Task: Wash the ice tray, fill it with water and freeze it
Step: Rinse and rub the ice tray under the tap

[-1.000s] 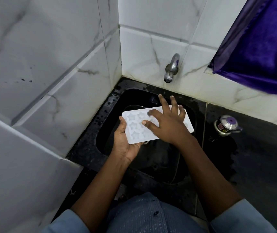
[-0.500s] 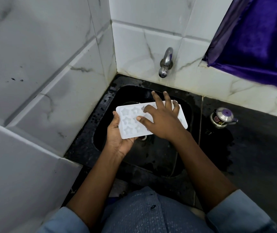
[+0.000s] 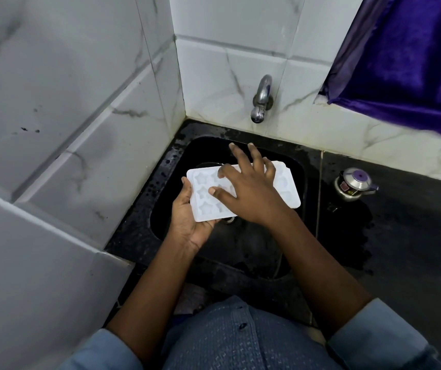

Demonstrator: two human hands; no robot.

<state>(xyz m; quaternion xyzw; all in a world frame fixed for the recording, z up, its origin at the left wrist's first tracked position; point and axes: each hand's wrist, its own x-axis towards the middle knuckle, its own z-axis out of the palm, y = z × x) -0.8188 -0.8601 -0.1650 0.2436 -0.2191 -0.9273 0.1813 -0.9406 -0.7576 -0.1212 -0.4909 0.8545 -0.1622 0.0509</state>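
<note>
Tray position: I find the ice tray held over the black sink, above the drain. Its star-shaped cups face up and its long side runs from 9 to 3 o'clock.
Left hand: the left hand grips the tray's corner at 8 o'clock.
Left fingers: the thumb lies along the short edge. The fingers go beneath the tray, so I cannot tell how they lie.
Right hand: the right hand lies palm-down across the middle of the tray.
Right fingers: I record them spread. The thumb and forefinger tips touch the moulded face, and the longer fingers reach past the edge at 12 o'clock.
Tap: a metal tap on the tiled wall stands at 12 o'clock from the tray.
Counter: a small steel pot with a purple knob stands on the dark counter, at 3 o'clock from the tray and well apart from it.
Cloth: a purple curtain hangs at 1 o'clock.
</note>
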